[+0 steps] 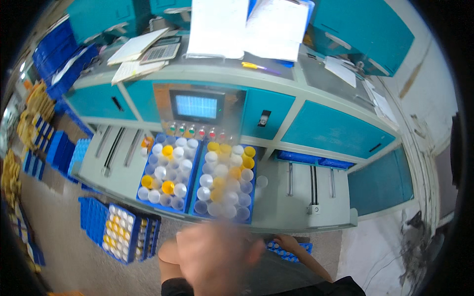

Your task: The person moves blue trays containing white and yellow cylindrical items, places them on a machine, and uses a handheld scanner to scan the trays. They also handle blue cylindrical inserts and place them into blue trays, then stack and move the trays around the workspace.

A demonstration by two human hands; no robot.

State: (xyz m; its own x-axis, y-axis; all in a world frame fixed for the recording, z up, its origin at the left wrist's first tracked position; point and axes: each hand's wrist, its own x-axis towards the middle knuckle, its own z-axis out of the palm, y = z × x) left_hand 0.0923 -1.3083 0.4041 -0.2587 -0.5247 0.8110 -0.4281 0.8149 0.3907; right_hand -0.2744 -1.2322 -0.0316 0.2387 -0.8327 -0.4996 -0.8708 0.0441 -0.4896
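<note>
My left hand (212, 254), strongly smeared by motion, is in front of the machine's near edge, and its fingers cannot be made out. Below that edge, my right hand (286, 241) grips a blue tray (283, 254) with round pockets, partly hidden by my arm. Beyond my left hand, two blue trays stand side by side on the machine top: the left tray (189, 201) and the right tray (253, 209). Both hold many upright white and yellow cup-like tubes (168, 187). A pale blur covers part of the right tray's tubes.
One loose clear tube (262, 181) stands right of the trays. A screen (196, 106) and coloured buttons (202, 132) face me. Slotted rails (314, 187) flank both sides. Filled blue trays (118, 234) stand at lower left. Above are papers (276, 29) and a calculator (160, 53).
</note>
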